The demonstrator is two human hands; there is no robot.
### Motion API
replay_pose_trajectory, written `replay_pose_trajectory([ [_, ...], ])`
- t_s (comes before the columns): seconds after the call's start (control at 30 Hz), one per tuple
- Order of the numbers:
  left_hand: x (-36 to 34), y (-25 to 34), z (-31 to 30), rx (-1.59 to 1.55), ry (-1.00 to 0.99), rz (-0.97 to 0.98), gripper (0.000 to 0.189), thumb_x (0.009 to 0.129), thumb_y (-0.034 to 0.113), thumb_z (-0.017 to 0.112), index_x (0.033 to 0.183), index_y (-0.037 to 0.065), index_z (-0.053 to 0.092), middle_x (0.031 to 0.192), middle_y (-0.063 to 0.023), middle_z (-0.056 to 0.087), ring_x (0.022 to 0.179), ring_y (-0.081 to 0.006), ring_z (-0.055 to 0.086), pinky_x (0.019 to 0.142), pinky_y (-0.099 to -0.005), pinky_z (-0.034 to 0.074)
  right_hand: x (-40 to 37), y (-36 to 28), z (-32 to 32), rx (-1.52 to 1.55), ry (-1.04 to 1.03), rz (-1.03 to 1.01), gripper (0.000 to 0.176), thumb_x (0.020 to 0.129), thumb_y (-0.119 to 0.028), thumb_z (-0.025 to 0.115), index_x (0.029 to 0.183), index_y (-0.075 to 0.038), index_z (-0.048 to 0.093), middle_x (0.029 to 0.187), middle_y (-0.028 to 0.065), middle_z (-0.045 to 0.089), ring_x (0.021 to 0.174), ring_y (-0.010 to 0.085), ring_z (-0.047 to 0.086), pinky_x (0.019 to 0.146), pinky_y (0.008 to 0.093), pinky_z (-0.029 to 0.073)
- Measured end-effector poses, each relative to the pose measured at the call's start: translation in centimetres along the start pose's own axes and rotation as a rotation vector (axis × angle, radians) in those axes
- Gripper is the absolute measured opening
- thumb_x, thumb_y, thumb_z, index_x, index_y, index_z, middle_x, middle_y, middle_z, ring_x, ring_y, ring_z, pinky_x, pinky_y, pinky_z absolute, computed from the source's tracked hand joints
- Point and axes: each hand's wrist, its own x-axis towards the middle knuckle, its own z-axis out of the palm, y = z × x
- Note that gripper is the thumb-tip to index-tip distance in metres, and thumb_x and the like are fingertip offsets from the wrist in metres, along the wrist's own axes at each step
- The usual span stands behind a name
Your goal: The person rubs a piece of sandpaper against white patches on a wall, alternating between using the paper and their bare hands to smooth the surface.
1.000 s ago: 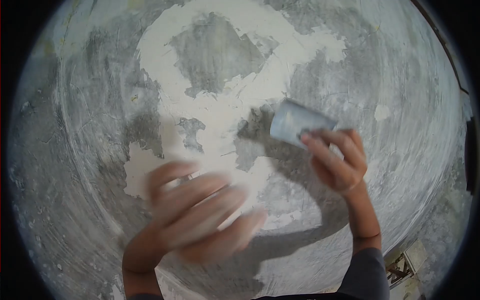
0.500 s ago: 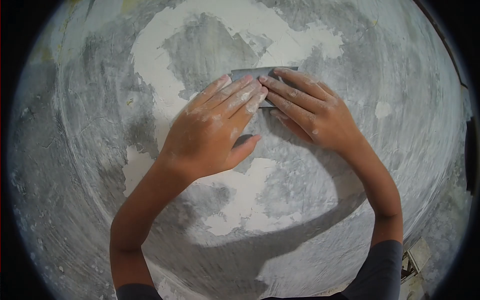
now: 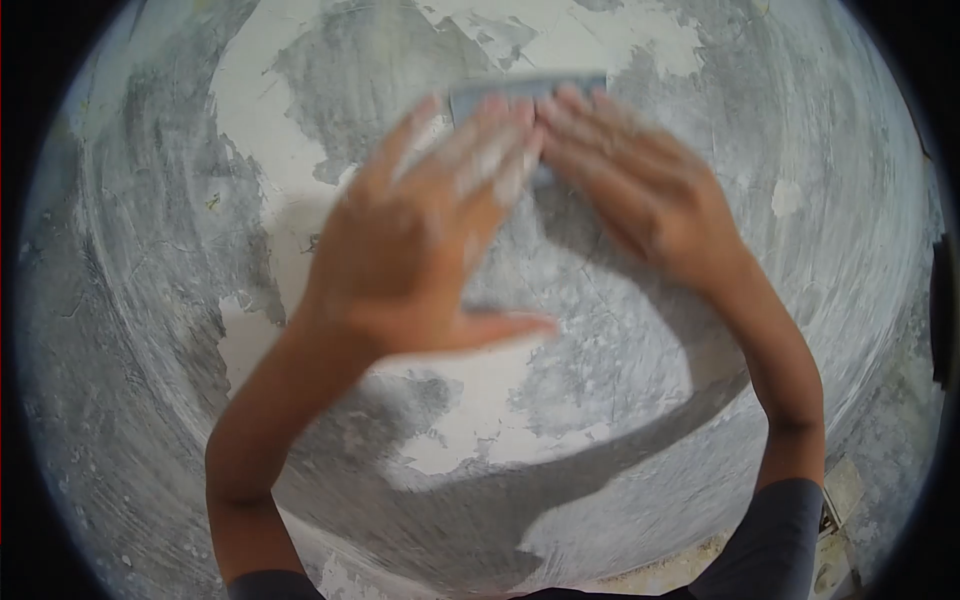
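A thin grey sheet [image 3: 480, 97] lies flat against a grey wall-like surface [image 3: 620, 340] with white patches. My left hand [image 3: 410, 230] presses its fingertips on the sheet's left part, with the fingers stretched and the thumb pointing out to the right. On the sheet's right part rest the fingers of my right hand [image 3: 650, 190], also extended. The fingertips of both hands nearly meet at the sheet's middle. Both hands are blurred by motion, and pale dust marks the fingers. Much of the sheet is hidden under them.
White irregular patches [image 3: 265, 130] spread over the surface at the upper left and lower middle. A dark object [image 3: 941, 310] stands at the far right edge. Some pale broken pieces [image 3: 842, 492] lie at the lower right. Shadows of the arms fall across the surface.
Both hands and the grey sheet have moved up across the surface. My left thumb reaches farther to the right from the palm.
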Motion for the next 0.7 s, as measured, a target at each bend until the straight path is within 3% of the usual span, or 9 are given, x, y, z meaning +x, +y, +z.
replay_pose_trajectory([
  [0.03, -1.3, 1.1, -0.1, -0.025, -0.038, -0.037, 0.115, 0.075, 0.089, 0.062, 0.154, 0.007, 0.046, 0.161, -0.0145, 0.045, 0.152, -0.029, 0.039, 0.128, -0.0562, 0.013, -0.3, -0.4, -0.3, 0.029, -0.003, -0.017, 0.035, 0.092, -0.014, 0.068, 0.126, -0.01, 0.073, 0.136, 0.0109, 0.068, 0.13, 0.0266, 0.064, 0.114, 0.0412, 0.05],
  [0.2, 1.6, -2.0, -0.1, 0.088, -0.018, -0.01, 0.112, 0.078, 0.084, 0.064, 0.157, 0.008, 0.042, 0.163, -0.0121, 0.041, 0.154, -0.0274, 0.034, 0.129, -0.0562, 0.011, 3.1, 4.5, -0.4, 0.023, 0.056, -0.099, 0.032, 0.09, -0.013, 0.07, 0.121, -0.014, 0.076, 0.13, 0.0089, 0.072, 0.123, 0.0244, 0.068, 0.109, 0.0387, 0.054],
  [0.27, 3.6, -3.3, -0.5, 0.247, 0.114, -0.036, 0.115, 0.076, 0.084, 0.066, 0.158, 0.007, 0.04, 0.164, -0.0127, 0.04, 0.154, -0.0275, 0.034, 0.128, -0.0577, 0.009, 6.4, 5.6, -3.0, 0.143, -0.021, -0.006, 0.03, 0.092, -0.007, 0.067, 0.121, -0.002, 0.073, 0.127, 0.0198, 0.071, 0.121, 0.0316, 0.069, 0.105, 0.0415, 0.055],
  [0.33, 3.8, -3.1, -0.7, 0.256, 0.107, -0.041, 0.115, 0.076, 0.084, 0.066, 0.158, 0.007, 0.04, 0.164, -0.0122, 0.04, 0.154, -0.027, 0.034, 0.128, -0.0587, 0.009, 6.2, 6.7, -1.5, 0.122, 0.007, -0.024, 0.031, 0.091, -0.007, 0.067, 0.12, 0.0, 0.073, 0.126, 0.0185, 0.072, 0.119, 0.0321, 0.069, 0.105, 0.0411, 0.055],
  [0.4, 3.3, -2.6, -0.9, 0.272, 0.077, -0.069, 0.115, 0.076, 0.084, 0.066, 0.159, 0.008, 0.039, 0.165, -0.0111, 0.039, 0.154, -0.0259, 0.034, 0.127, -0.0607, 0.007, 4.7, 5.8, -0.1, 0.041, 0.06, -0.029, 0.032, 0.089, -0.013, 0.071, 0.12, -0.013, 0.076, 0.13, 0.0092, 0.072, 0.122, 0.0239, 0.069, 0.107, 0.0373, 0.055],
  [0.43, 2.4, -1.8, -1.0, 0.268, 0.075, -0.067, 0.115, 0.076, 0.084, 0.066, 0.159, 0.008, 0.039, 0.165, -0.0111, 0.039, 0.154, -0.0259, 0.034, 0.127, -0.0607, 0.007, 3.8, 4.6, 0.1, 0.023, 0.084, -0.061, 0.032, 0.089, -0.013, 0.071, 0.121, -0.014, 0.076, 0.13, 0.0088, 0.072, 0.122, 0.0246, 0.068, 0.108, 0.0376, 0.055],
  [0.5, 0.3, 0.3, -1.3, 0.157, -0.117, -0.079, 0.119, 0.073, 0.085, 0.066, 0.159, 0.008, 0.039, 0.165, -0.0124, 0.038, 0.154, -0.0252, 0.035, 0.127, -0.0616, 0.005, 1.7, 1.6, -0.5, 0.001, 0.033, -0.102, 0.034, 0.089, -0.011, 0.07, 0.123, -0.016, 0.075, 0.13, 0.0072, 0.072, 0.122, 0.0255, 0.069, 0.108, 0.0391, 0.055],
  [0.63, -0.4, 1.1, -0.4, 0.126, -0.112, -0.101, 0.123, 0.071, 0.089, 0.065, 0.159, 0.007, 0.039, 0.165, -0.0139, 0.039, 0.153, -0.026, 0.036, 0.126, -0.0635, 0.003, 1.0, 2.7, -0.2, 0.059, 0.027, -0.149, 0.035, 0.092, -0.012, 0.068, 0.126, -0.016, 0.073, 0.131, 0.0068, 0.072, 0.119, 0.0257, 0.07, 0.106, 0.0394, 0.057],
  [0.7, 1.7, -1.2, 0.5, 0.377, 0.105, -0.014, 0.13, 0.065, 0.093, 0.064, 0.158, 0.005, 0.04, 0.163, -0.0166, 0.041, 0.152, -0.0275, 0.038, 0.126, -0.0631, 0.003, 3.1, 5.4, -0.5, 0.051, 0.004, -0.115, 0.034, 0.092, -0.012, 0.067, 0.126, -0.016, 0.073, 0.131, 0.0066, 0.071, 0.119, 0.0254, 0.07, 0.105, 0.0394, 0.058],
])
